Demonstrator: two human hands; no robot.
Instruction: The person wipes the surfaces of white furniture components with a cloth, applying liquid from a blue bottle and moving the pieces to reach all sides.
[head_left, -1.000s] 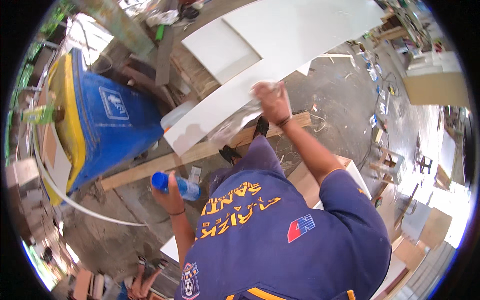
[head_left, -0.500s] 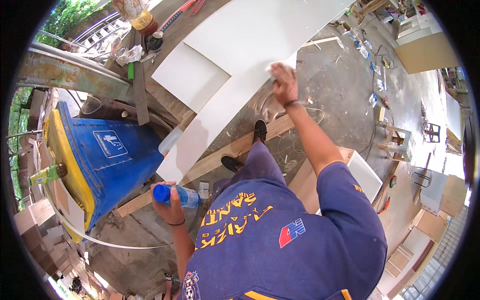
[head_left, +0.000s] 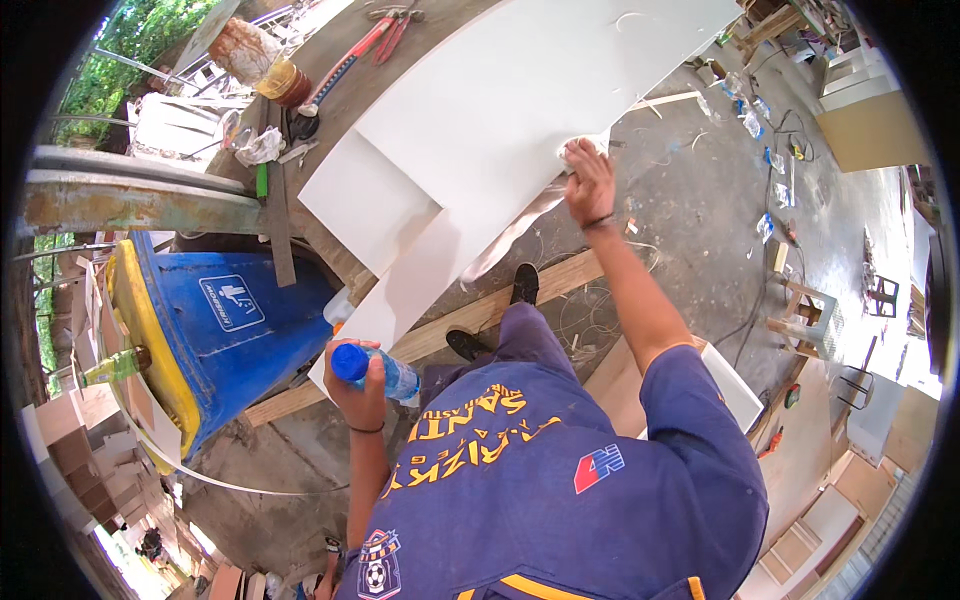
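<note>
Left hand (head_left: 360, 402) wrapped round 1 blue-capped bottle (head_left: 402, 381), beside the near end of the white panel (head_left: 500, 100), apparently keeping it off the surface. Right hand (head_left: 590, 185) over white cloth (head_left: 567, 154) at panel edge, presumably for contact; pinching or flat, cannot tell.

The board (head_left: 520, 110) is smooth with a soft sheen. On its right edge, the rag (head_left: 567, 149) looks like matt cloth. At the board's near end, the bottle (head_left: 400, 380) is clear, glossy plastic, its cap (head_left: 350, 362) opaque plastic. Left of the board, the bin (head_left: 265, 325) is scuffed plastic and the post (head_left: 140, 208) rust-stained metal. Below the board, the beam (head_left: 565, 277) is bare wood; right of the board, the floor (head_left: 680, 195) looks like rough concrete.
</note>
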